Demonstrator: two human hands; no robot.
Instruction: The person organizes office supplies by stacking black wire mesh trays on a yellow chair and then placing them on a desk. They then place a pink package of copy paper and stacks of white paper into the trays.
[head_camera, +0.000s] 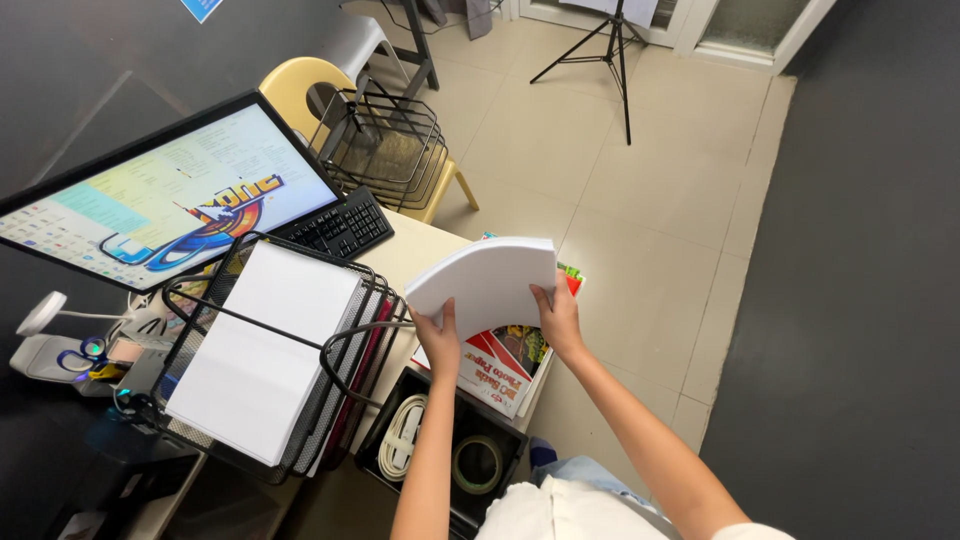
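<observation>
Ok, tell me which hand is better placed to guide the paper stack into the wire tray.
Left, probably. The left hand grips the paper stack on the edge facing the wire tray; the right hand holds the far edge.

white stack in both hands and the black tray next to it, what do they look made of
The white stack looks like plain matte paper: thin sheets, edges layered, bending in a curve between the left hand and right hand. The black tray looks like coated metal wire: thin dark rods forming an open frame, though painted plastic can't be ruled out.
</observation>
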